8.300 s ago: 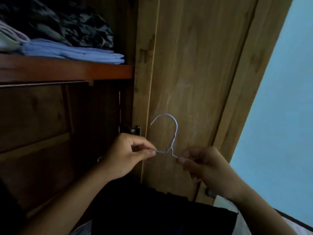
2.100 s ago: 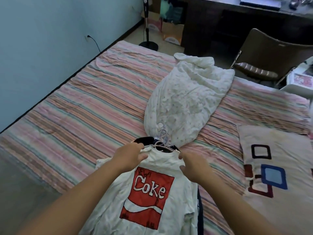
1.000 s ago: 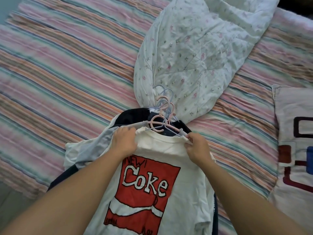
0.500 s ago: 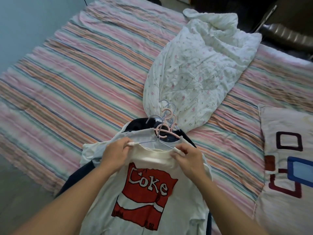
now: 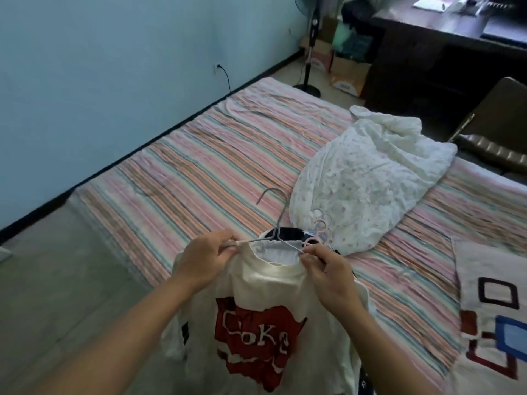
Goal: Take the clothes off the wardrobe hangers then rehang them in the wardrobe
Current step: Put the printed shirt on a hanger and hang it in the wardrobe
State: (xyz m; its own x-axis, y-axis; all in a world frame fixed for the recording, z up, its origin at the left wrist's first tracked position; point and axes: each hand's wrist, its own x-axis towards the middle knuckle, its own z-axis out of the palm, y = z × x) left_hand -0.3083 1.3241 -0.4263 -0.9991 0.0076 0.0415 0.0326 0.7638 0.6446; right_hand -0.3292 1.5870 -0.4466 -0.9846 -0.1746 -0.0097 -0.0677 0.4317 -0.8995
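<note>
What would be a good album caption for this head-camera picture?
Both hands, left and right, hold a wire hanger inside a white Coke T-shirt above a striped bed.

White Coke T-shirt (image 5: 256, 323) hanging on raised grey wire hanger (image 5: 278, 223).

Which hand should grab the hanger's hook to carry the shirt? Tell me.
Left hand: the hook rises nearer it. Both hands pinch the hanger ends inside the shirt; the right hand can keep holding.

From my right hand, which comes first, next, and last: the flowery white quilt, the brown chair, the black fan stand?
From the right hand:
1. Flowery white quilt, just beyond it on the bed.
2. Brown chair, far right past the bed.
3. Black fan stand, at the back wall.
</note>
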